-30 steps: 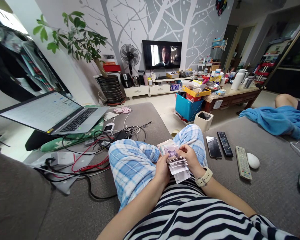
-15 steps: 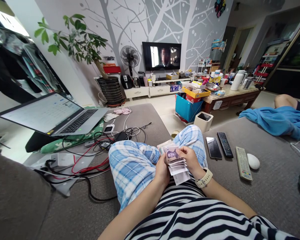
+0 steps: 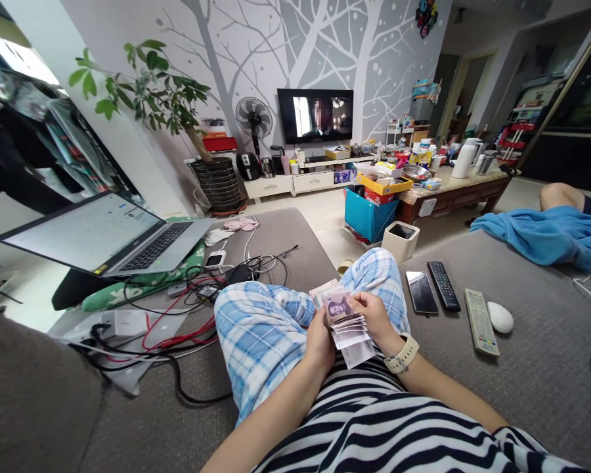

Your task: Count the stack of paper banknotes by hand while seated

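Observation:
Over my lap I hold a fanned stack of banknotes (image 3: pixel 347 322), purple ones on top, with a portrait facing up. My left hand (image 3: pixel 320 336) is closed around the stack's left side, thumb along its edge. With finger and thumb, my right hand (image 3: pixel 374 316) pinches the upper right corner of the top note. Several notes fold downward below in overlapping layers, their lower ends hanging toward my striped shirt. Paler notes stick out behind the stack, near my knees. A cream watch strap (image 3: pixel 402 353) circles my right wrist.
Right of me on the sofa lie a phone (image 3: pixel 421 292), a black remote (image 3: pixel 443 286), a beige remote (image 3: pixel 481 322) and a white mouse (image 3: pixel 500 318). Left are tangled cables (image 3: pixel 192 348) and a laptop (image 3: pixel 152 246). Beyond stand a bin (image 3: pixel 400 243) and a laden table (image 3: pixel 453 190). Another person's knee shows far right.
The view has shifted slightly. Both hands keep the same hold on the banknotes, with the top note barely moved.

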